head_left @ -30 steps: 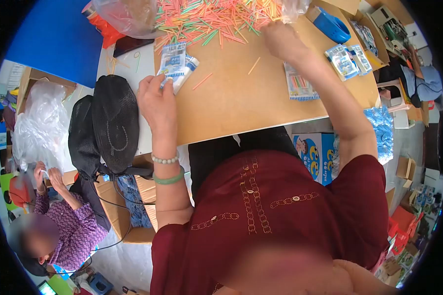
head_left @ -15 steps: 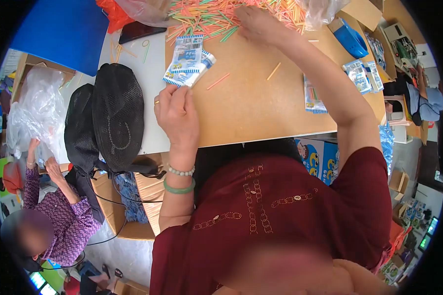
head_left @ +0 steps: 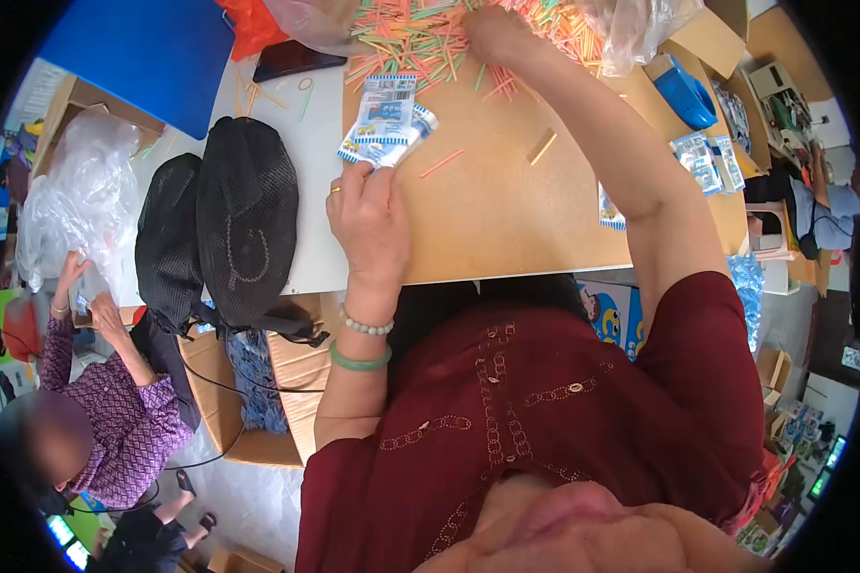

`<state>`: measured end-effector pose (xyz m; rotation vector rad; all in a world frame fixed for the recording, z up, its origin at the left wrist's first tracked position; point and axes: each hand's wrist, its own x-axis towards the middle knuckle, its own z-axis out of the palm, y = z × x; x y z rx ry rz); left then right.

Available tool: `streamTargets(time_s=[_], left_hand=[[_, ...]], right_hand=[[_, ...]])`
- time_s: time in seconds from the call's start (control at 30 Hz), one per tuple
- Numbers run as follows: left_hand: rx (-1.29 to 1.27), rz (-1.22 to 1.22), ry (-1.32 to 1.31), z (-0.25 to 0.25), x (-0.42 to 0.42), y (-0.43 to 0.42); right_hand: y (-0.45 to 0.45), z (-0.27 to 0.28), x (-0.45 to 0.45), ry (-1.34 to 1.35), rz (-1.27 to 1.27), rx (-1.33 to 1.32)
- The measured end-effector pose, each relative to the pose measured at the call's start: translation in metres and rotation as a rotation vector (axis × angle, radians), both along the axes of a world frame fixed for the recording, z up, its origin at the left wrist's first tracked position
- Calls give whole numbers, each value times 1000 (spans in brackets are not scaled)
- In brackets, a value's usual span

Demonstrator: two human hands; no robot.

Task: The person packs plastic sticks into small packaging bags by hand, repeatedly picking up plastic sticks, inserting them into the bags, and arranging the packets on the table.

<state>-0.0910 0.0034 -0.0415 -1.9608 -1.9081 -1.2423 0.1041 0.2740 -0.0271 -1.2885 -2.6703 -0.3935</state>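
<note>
My left hand (head_left: 368, 220) lies at the near side of the table, wrist down, with its fingers curled closed. Its fingertips meet the lower edge of small blue-and-white printed packets (head_left: 385, 110); whether they pinch an edge is hidden. Farther off, my right hand (head_left: 502, 38) reaches into a heap of thin pink, green, orange and yellow sticks (head_left: 411, 38). Those fingers are bent down into the heap, and what they hold, if anything, cannot be made out. A loose pink stick (head_left: 441, 163) and a yellow-orange one (head_left: 544, 147) lie on the brown tabletop (head_left: 506, 220).
Two black mesh bags (head_left: 248, 220) sit left of my left hand, with a dark phone (head_left: 299, 59) beyond. A blue plastic holder (head_left: 688, 95) and more packets (head_left: 702, 162) are at right. Another person (head_left: 115, 430) handles clear plastic (head_left: 81, 201) at far left.
My view has shifted slightly, so the tabletop appears farther right. My right hand has moved a little deeper into the stick heap, and sticks at its near edge have shifted. My left hand stays by the packets.
</note>
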Motion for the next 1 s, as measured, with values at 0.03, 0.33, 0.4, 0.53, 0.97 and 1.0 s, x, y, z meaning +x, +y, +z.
streamTargets(time_s=[0.03, 0.33, 0.4, 0.53, 0.97, 1.0], left_hand=[[-7, -6, -14, 0, 0, -1], [21, -5, -16, -2, -2, -4], [47, -3, -16, -2, -3, -1], [69, -6, -4, -3, -2, 0], [-15, -506, -1123, 46, 44, 8], [-23, -494, -1120, 50, 54, 16]], right_hand=[[-3, 0, -1, 1, -34, 9], [-23, 15, -2, -87, -201, -45], [-18, 20, 5, -6, -299, -152], [-12, 14, 36, 477, -51, 81], [-199, 5, 14, 1294, 237, -1080], [-207, -1, 10, 1326, 243, -1027]])
